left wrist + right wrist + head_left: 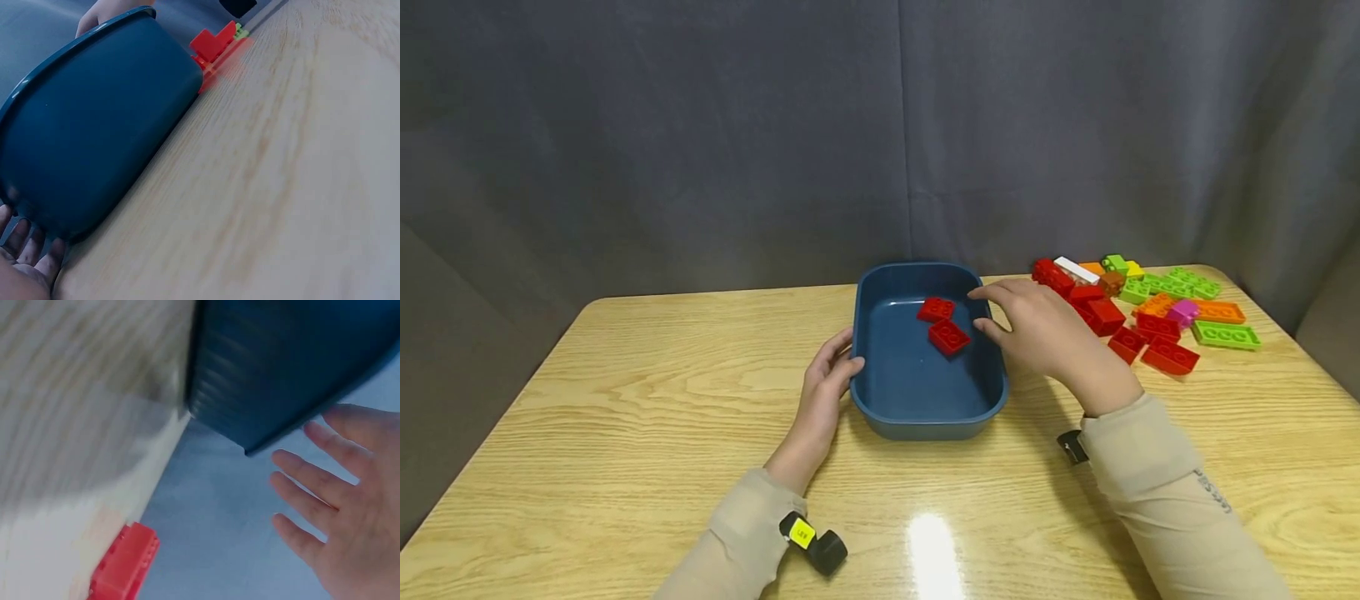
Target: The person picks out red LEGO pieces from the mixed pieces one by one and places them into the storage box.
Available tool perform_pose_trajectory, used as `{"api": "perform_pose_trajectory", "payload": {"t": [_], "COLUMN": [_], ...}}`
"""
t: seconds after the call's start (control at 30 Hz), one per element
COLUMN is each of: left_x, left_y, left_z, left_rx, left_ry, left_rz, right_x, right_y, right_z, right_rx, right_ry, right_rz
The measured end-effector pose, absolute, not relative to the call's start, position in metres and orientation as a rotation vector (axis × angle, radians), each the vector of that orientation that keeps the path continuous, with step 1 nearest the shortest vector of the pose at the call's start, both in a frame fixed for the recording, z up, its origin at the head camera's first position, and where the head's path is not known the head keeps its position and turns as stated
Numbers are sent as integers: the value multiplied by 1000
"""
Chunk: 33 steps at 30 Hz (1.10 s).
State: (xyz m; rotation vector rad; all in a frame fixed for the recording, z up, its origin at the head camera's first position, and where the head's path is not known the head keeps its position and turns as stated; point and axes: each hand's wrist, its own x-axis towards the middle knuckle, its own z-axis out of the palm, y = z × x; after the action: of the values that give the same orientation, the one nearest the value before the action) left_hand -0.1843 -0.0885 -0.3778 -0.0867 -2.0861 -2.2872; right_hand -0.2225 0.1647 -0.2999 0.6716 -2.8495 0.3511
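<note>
Left hand (820,396): grips the left wall of the dark-blue, round-cornered plastic bin (917,432), thumb over the rim, fingers against the outside.
Bin: rests on the pale wood-grain counter (662,417), long axis running away from the person; deep, smooth-walled, slightly glossy.
Bricks inside: two small red plastic bricks (950,337) lie on the bin's floor, right of its middle, almost corner to corner; glossy, blocky, the rear one studs up.
Right hand (1048,333): fingers spread and holding nothing, over the bin's right rim; contact with the rim cannot be told. The two red bricks lie to its left, nearer to it than to the left hand.
Loose pile: mixed plastic bricks (1103,317), right of the bin, mostly red nearest it, green and orange farther out.
</note>
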Motion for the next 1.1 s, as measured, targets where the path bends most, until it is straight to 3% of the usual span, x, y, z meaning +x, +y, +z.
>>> {"api": "perform_pose_trajectory", "payload": {"t": [0.47, 1.1], "left_x": [-184, -183], "left_y": [-89, -89], "left_z": [-376, -374], "left_rx": [-88, -80], "left_ry": [-2095, -2102], "left_rz": [-2288, -2284], "right_x": [-215, -221], "right_y": [205, 264], "right_z": [-270, -272], "right_rx": [489, 263], "right_ry": [-3084, -3328], "right_rz": [544, 511]}}
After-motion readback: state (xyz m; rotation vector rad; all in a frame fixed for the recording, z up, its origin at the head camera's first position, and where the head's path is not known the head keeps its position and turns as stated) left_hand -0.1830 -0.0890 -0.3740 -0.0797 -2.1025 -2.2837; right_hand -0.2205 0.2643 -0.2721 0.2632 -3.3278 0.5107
